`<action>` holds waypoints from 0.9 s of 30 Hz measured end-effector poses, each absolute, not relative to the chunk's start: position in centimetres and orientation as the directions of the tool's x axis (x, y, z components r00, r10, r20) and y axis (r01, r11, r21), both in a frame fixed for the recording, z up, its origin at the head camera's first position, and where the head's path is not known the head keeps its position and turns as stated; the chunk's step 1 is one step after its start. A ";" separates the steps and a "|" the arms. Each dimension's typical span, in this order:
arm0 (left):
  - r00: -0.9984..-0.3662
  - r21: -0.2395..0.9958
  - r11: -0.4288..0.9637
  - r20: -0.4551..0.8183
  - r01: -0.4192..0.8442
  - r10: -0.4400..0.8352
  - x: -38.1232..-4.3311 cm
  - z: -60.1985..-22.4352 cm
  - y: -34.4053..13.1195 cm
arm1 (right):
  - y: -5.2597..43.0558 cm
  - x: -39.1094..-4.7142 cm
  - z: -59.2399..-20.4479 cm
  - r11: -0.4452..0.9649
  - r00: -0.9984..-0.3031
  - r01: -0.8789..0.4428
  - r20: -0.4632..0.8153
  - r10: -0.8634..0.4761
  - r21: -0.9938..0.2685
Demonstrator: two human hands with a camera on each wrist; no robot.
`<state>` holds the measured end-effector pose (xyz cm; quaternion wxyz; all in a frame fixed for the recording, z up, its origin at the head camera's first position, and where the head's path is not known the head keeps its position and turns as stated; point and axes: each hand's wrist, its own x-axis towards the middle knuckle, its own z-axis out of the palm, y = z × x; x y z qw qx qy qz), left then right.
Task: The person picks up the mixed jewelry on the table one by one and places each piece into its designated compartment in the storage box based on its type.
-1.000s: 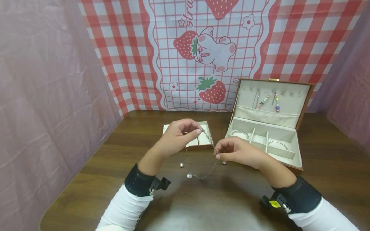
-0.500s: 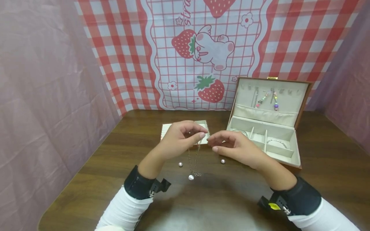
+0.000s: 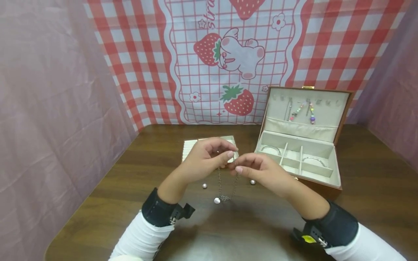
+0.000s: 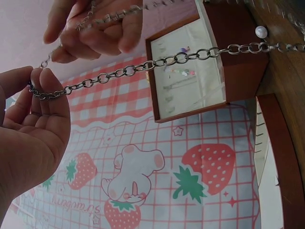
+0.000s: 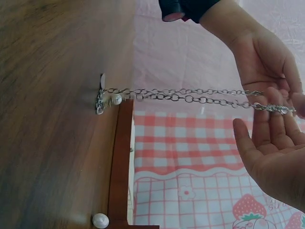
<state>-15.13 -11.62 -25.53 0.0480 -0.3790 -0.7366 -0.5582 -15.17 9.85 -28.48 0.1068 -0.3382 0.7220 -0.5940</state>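
Observation:
A silver chain necklace (image 4: 147, 65) hangs between my two hands, above the dark wooden table. My left hand (image 3: 204, 161) pinches it with thumb and fingertips. Close beside, my right hand (image 3: 266, 173) holds another part of the chain between thumb and fingers; in the right wrist view the links bunch there at the fingers (image 5: 277, 125). Two strands run down, and the lower end lies in a small heap on the table with a round white pendant (image 3: 217, 200). Two round pearl-like pieces lie near: one pearl (image 3: 204, 186) at left, another pearl (image 3: 253, 182) under the right hand.
Behind the left hand sits a shallow brown tray (image 3: 183, 150) with cream lining, partly covered. At right stands an open jewelry box (image 3: 340, 183) with compartments, two bangles (image 3: 314, 159) and beaded strings (image 3: 311, 114) hanging in its lid. A checked strawberry cloth (image 3: 147, 72) hangs behind.
The right hand let go of the chain, which dropped into two close strands, and now holds it again nearer the left hand. The left hand has shifted slightly right and down.

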 end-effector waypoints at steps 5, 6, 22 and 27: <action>-0.691 0.772 0.106 0.487 0.626 0.533 -15.1 -25.6 -11.5 | 10.2 -14.8 -28.0 0.025 -0.799 -0.316 0.252 -0.546 -0.949; -0.687 0.769 0.110 0.485 0.629 0.541 -15.1 -25.7 -11.5 | 10.3 -14.8 -27.9 0.002 -0.796 -0.315 0.263 -0.545 -0.949; -0.651 0.840 0.015 0.408 0.542 0.640 -15.4 -26.6 -10.6 | 11.7 -14.9 -23.7 0.057 -0.773 -0.450 0.357 -0.524 -0.891; -0.650 0.834 0.034 0.403 0.551 0.644 -15.6 -26.6 -10.6 | 12.0 -15.4 -21.3 0.194 -0.757 -0.503 0.321 -0.569 -0.842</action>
